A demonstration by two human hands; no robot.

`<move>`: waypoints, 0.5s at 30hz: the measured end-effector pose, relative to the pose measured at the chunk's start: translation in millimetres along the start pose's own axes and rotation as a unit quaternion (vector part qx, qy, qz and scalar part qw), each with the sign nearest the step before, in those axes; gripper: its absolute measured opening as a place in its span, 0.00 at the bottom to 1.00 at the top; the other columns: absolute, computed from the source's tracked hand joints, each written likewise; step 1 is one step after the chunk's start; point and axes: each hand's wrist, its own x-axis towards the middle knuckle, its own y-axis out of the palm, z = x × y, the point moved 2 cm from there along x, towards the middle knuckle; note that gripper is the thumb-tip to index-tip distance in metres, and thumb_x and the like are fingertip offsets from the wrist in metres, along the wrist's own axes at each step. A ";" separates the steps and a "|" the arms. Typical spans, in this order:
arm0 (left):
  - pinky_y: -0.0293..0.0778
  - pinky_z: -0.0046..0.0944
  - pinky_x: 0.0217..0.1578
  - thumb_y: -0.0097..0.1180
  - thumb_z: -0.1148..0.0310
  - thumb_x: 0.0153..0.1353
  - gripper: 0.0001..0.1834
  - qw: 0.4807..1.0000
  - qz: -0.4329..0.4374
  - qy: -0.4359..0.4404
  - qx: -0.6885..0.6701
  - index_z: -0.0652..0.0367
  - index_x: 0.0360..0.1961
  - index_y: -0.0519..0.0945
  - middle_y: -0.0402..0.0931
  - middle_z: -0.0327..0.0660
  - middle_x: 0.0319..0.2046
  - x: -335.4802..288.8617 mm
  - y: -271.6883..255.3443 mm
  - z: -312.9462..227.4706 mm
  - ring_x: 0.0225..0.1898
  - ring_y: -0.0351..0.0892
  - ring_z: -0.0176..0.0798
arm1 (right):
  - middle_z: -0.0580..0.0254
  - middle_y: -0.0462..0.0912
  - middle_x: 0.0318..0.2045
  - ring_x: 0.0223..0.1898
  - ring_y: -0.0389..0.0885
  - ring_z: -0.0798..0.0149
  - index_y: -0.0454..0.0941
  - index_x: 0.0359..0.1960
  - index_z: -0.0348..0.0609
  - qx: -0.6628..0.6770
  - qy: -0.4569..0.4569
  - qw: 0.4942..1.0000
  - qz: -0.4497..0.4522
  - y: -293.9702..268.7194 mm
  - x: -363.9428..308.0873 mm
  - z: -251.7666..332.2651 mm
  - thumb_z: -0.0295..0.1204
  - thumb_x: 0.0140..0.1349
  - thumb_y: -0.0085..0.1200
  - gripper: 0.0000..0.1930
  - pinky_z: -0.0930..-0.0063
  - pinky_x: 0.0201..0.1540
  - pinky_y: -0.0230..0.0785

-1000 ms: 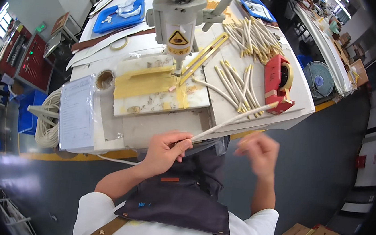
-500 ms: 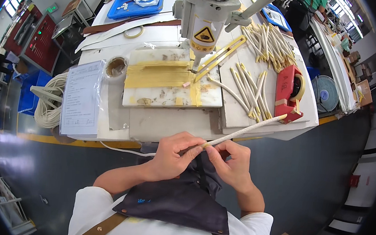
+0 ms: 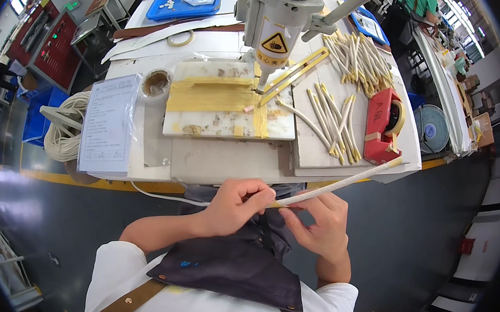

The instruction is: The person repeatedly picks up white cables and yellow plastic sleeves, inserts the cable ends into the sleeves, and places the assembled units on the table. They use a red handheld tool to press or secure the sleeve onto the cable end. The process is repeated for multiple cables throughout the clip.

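A white cord (image 3: pixel 343 182) runs across in front of me, its free end up to the right by the red tape dispenser (image 3: pixel 381 126). Yellow tape (image 3: pixel 276 204) wraps a short stretch of it between my hands. My left hand (image 3: pixel 238 207) pinches the cord just left of this band, thumb against forefinger. With curled fingers under the cord, my right hand (image 3: pixel 321 223) holds it on the right of the band; its thumb tip is close beneath the tape. Leftward, the thinner cord (image 3: pixel 166 197) trails past the table edge.
A press head (image 3: pixel 274 39) stands over a taped white slab (image 3: pixel 228 131). Cut cord pieces with yellow ends (image 3: pixel 333 124) lie to the right, more in a pile (image 3: pixel 359 61) behind. At left are a tape roll (image 3: pixel 156 83), a sleeved paper sheet (image 3: pixel 108 126) and a cord coil (image 3: pixel 66 134).
My right hand has shifted a little right and its thumb has dropped lower off the cord. The cord's free end has moved right, and its taped band now shows more.
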 end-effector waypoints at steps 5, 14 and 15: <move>0.69 0.33 0.20 0.67 0.70 0.64 0.07 0.891 -0.074 0.344 0.287 0.60 0.37 0.82 0.77 0.40 0.23 -6.6 14.8 -12.7 0.19 0.73 0.31 | 0.61 0.86 0.31 0.27 0.84 0.59 0.87 0.33 0.43 0.023 -0.008 0.999 -0.028 -4.7 2.7 -5.5 0.23 0.46 0.73 0.11 0.70 0.29 0.75; 0.66 0.32 0.20 0.57 0.64 0.73 0.13 0.992 0.089 0.078 0.037 0.65 0.38 0.82 0.75 0.35 0.22 -12.1 16.9 -14.5 0.20 0.71 0.27 | 0.56 0.87 0.29 0.30 0.87 0.66 0.87 0.30 0.36 0.184 0.032 0.980 -0.063 14.6 -8.6 -24.3 0.17 0.49 0.70 0.06 0.74 0.32 0.77; 0.64 0.31 0.19 0.56 0.62 0.74 0.14 0.993 0.117 0.028 -0.017 0.65 0.38 0.82 0.74 0.33 0.21 -11.8 16.0 -10.9 0.20 0.68 0.25 | 0.56 0.88 0.29 0.30 0.87 0.66 0.87 0.34 0.35 0.199 0.039 0.977 -0.060 16.9 -9.9 -24.7 0.17 0.50 0.70 0.09 0.75 0.33 0.78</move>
